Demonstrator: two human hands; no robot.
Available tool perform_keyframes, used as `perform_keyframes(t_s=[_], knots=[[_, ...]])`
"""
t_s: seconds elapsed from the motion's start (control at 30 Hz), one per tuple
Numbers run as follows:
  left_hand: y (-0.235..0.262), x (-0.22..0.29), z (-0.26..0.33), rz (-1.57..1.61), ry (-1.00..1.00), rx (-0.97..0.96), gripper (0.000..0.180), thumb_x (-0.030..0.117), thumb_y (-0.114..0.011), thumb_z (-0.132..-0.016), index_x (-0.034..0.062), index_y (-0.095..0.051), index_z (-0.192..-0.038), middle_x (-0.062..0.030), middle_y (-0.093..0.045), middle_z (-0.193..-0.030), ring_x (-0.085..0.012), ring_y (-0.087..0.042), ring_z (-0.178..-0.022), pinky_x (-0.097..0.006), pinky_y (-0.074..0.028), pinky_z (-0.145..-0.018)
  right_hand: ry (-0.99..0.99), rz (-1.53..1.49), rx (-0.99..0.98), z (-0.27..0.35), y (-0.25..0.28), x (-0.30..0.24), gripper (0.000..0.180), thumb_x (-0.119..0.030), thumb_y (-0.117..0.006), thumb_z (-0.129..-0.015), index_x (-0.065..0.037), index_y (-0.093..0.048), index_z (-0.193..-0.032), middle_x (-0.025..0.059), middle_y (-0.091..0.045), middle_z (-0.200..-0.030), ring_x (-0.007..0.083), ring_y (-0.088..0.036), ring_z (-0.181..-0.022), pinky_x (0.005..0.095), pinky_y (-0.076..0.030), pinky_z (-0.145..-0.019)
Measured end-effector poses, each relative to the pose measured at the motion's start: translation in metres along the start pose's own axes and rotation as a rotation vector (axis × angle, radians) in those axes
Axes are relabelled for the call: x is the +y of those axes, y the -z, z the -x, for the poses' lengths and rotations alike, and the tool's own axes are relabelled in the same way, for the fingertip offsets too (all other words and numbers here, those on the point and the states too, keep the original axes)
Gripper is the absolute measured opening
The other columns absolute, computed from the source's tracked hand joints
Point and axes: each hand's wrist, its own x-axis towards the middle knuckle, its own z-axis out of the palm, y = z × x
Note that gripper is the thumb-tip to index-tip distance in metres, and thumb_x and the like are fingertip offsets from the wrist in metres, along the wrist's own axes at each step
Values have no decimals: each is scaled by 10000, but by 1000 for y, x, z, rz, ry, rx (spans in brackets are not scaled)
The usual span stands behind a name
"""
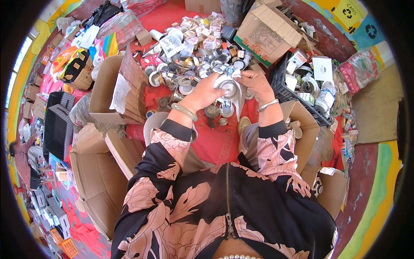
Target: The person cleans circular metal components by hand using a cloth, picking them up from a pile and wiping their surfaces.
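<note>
my left hand (205,91) grips the round lamp (230,89), likely steadying it; my right hand (257,85) pinches white wrapping (241,102) alongside.

- A hand could go down to the red floor (217,149) between the knees, below the disc (230,88).
- The pile (189,67) blocks the way just ahead of both hands.
- A tall box (105,82) stands left of the left hand (199,92), and its flap (134,97) leans toward the pile.
- The black crate (288,94) blocks the right hand (257,86) on its right.
- A low box (307,144) sits close beside the right arm.
</note>
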Motion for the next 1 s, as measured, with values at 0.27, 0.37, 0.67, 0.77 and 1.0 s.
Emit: perform_keyframes(t_s=[0.27, 0.37, 0.67, 0.77, 1.0], knots=[[-4, 16, -7, 982, 150, 133, 352, 62, -650, -801, 2, -526, -1124, -64, -607, -1021, -144, -585, -909, -304, -472, -810, 58, -391, 282, 0, -24, 4, 118, -64, -677, -789, 37, -671, -850, 6, -624, -745, 54, -523, -638, 190, -400, -570], [-7, 20, -4, 977, 87, 149, 356, 55, -652, -798, 7, -529, -1129, -65, -609, -1028, -151, -583, -933, -308, -460, -844, 101, -355, 333, -8, -28, 18, 87, -68, -679, -791, 17, -667, -805, -22, -596, -718, 47, -483, -628, 197, -376, -566], [-5, 19, -1, 1097, 149, 30, 338, 27, -650, -783, -8, -541, -1101, -79, -620, -1019, -173, -598, -931, -317, -468, -846, 324, -44, 612, -5, -36, 21, 241, -183, -624, -861, 37, -642, -765, -51, -529, -635, 36, -424, -606, 211, -368, -527], [-1, 18, -2, 1127, 212, 82, 330, 16, -643, -782, -2, -540, -1094, -84, -623, -1012, -183, -606, -921, -325, -479, -833, 167, -243, 760, -13, -22, 12, 246, -200, -576, -892, 10, -640, -783, -20, -581, -667, 78, -493, -569, 227, -413, -528], [-3, 9, -6, 1097, 110, 221, 343, 1, -634, -770, -15, -525, -1095, -92, -616, -1009, -170, -594, -926, -300, -458, -839, -41, -434, 154, 0, -23, -6, 222, -175, -566, -888, 8, -585, -1014, 28, -608, -945, 99, -543, -850, 218, -417, -776]])
